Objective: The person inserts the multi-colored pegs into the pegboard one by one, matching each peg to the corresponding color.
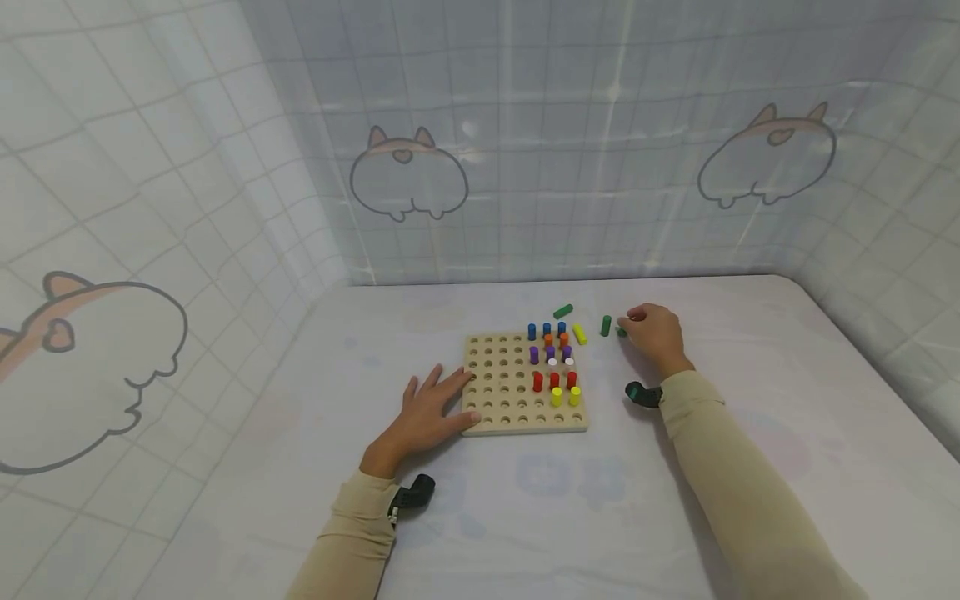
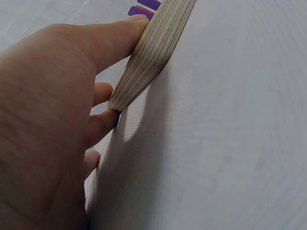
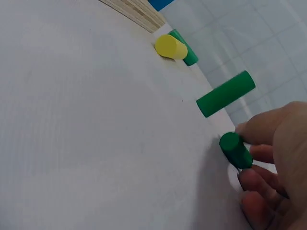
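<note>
A wooden pegboard [image 1: 525, 429] stands on the white-covered table, its right-hand holes filled with blue, orange, purple, white, red and yellow pegs. My left hand [image 1: 426, 414] rests at its left side, fingers spread. In the left wrist view the thumb lies against the board's layered edge [image 2: 153, 52], and other fingertips meet its corner. To the right of the board, my right hand [image 1: 657, 337] pinches a green peg [image 3: 235, 148] low over the table. Another green peg [image 3: 225, 94] stands upright just left of those fingers.
Between the board and the right hand lies a loose yellow peg [image 1: 580, 334]. Behind the board is one more green peg [image 1: 563, 311], lying on its side. A tile-patterned curtain [image 1: 570, 208] hangs along the table's back edge.
</note>
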A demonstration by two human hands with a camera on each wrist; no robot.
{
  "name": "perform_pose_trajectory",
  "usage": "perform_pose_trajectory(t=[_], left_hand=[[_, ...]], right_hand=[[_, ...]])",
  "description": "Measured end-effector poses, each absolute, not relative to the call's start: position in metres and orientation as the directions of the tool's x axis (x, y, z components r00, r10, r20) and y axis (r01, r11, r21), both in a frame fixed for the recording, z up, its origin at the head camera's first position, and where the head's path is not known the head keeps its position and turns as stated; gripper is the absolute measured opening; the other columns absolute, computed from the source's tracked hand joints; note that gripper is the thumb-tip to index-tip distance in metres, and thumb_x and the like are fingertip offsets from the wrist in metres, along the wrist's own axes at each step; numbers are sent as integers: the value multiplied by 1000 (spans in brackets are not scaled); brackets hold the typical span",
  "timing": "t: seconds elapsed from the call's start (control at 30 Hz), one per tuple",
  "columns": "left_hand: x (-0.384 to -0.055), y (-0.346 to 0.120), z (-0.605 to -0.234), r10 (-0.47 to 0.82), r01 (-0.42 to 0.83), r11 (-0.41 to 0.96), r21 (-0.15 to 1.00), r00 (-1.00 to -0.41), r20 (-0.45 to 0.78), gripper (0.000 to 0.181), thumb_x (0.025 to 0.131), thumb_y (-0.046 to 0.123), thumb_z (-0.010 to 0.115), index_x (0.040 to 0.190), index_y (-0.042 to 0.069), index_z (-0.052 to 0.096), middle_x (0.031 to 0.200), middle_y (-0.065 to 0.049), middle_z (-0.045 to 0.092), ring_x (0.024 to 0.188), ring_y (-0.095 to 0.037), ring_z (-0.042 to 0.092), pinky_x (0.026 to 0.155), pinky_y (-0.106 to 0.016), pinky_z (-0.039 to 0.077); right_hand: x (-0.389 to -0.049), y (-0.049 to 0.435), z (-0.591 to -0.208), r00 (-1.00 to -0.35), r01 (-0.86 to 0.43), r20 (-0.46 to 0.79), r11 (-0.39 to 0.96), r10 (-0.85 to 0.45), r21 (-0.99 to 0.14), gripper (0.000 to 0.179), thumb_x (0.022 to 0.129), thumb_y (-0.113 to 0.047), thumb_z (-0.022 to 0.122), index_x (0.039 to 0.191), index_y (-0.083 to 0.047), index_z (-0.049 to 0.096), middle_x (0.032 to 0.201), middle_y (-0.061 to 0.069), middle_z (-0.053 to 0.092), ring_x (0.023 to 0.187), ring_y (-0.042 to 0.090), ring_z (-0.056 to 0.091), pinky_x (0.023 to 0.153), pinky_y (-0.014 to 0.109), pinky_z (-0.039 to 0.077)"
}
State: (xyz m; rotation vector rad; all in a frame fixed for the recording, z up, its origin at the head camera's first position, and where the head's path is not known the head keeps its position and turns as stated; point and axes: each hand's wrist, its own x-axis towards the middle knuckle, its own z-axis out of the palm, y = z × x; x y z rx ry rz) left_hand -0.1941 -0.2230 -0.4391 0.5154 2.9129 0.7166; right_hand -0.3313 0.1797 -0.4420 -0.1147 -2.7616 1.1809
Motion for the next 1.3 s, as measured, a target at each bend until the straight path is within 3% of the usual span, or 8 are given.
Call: perform_pose_trajectory(t=[0.17,0.4,0.63,1.0,1.2,1.3], left_hand=[[-194,-223,-440,349,304,835,459,-937,-15,80,93,61,57,159,21,34,162,0,31,153,-35,7,115,-65,-6],[-193,-222,-438,346,301,833,464,-938,-13,80,93,60,58,159,21,34,162,-1,31,152,-35,8,116,-64,-6],[-194,-223,-438,355,316,828,463,-935,2,81,93,60,58,159,19,34,162,-3,32,152,-37,9,115,-66,-5],[-193,-223,-436,359,320,827,463,-933,4,80,93,59,58,158,19,35,161,-3,33,152,-38,10,115,-67,-4],[-194,-224,-436,371,328,814,480,-928,4,79,94,58,58,158,18,35,162,-4,32,152,-38,8,114,-66,-6],[-195,-223,-437,376,330,810,485,-927,3,79,94,58,58,158,18,34,162,-3,31,152,-38,7,114,-66,-7]], right_hand=[[-330,178,-441,-991,41,59,711,117,-702,32,98,-24,62,118,1,67,112,19,66,98,32,59,81,44,51],[-323,175,-435,-995,25,55,754,81,-657,30,95,-16,59,117,2,67,114,20,66,106,37,58,90,52,48],[-314,172,-430,-996,30,45,800,71,-600,28,93,-13,62,116,3,66,108,19,67,99,35,60,88,51,50],[-298,185,-432,-994,-9,83,687,75,-726,34,93,-15,58,120,3,68,113,22,68,102,34,60,84,45,51],[-289,191,-431,-998,46,-18,510,61,-859,36,94,-16,58,126,-2,66,118,18,65,91,26,66,72,30,56],[-284,192,-430,-997,74,-67,418,31,-905,35,96,-15,57,127,-2,64,122,17,62,95,24,65,73,27,58]])
